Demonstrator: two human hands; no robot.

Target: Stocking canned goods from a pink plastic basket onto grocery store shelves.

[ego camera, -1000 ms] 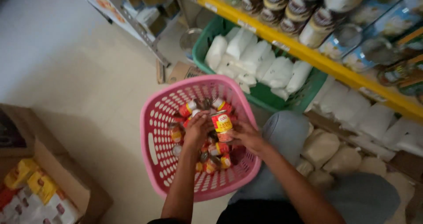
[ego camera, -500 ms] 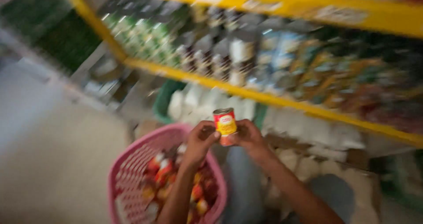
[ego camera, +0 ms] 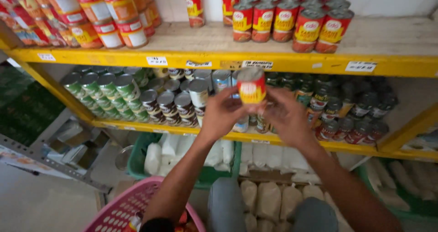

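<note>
both hands were up in front of the yellow metal shelf rack [ego camera: 292,64], sharing one small red-and-yellow labelled tin can [ego camera: 251,86]. left hand [ego camera: 222,114] gripped its left side, fingers curled round; right hand [ego camera: 286,115] closed on the right side and lower edge. can stood upright, long axis vertical, silver lid up, label toward the camera, level with the middle shelf's green-lidded cans [ego camera: 109,92]. matching red cans [ego camera: 292,18] sat on the wooden top shelf. pink plastic basket [ego camera: 130,209] sat low left, green crate [ego camera: 141,161] behind it
</note>
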